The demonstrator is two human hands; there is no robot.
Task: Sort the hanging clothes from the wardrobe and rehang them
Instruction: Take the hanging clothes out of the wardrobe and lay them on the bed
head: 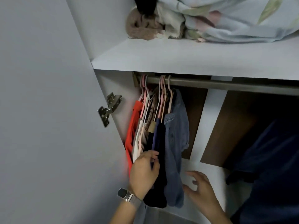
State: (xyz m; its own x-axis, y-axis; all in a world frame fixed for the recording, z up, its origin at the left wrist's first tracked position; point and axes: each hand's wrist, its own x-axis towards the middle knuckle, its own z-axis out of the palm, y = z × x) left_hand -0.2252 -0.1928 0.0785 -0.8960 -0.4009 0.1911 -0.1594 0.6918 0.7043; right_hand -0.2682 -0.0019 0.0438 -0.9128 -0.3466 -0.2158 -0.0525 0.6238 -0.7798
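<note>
**Wardrobe, left bay: hung clothes at rail's end**

Clothes were found bunched at the left end of the rail (pixel 210 84) on pink hangers (pixel 162 88): a red garment (pixel 133 126) outermost, pale pieces beside it, a dark garment (pixel 159 143), then a denim shirt (pixel 177 135) on the right. The left hand (pixel 145 170), a watch (pixel 127 195) at its wrist, was seen with fingers curled around the dark garment's edge. The right hand (pixel 199 189) was held open, fingers spread, just beside the denim shirt, nothing grasped. Folded bedding (pixel 234 18) was stored on the shelf (pixel 178 57) above.

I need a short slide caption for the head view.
Left hand parts clothes hanging on the wardrobe rail; right hand open beside a denim shirt.
</note>
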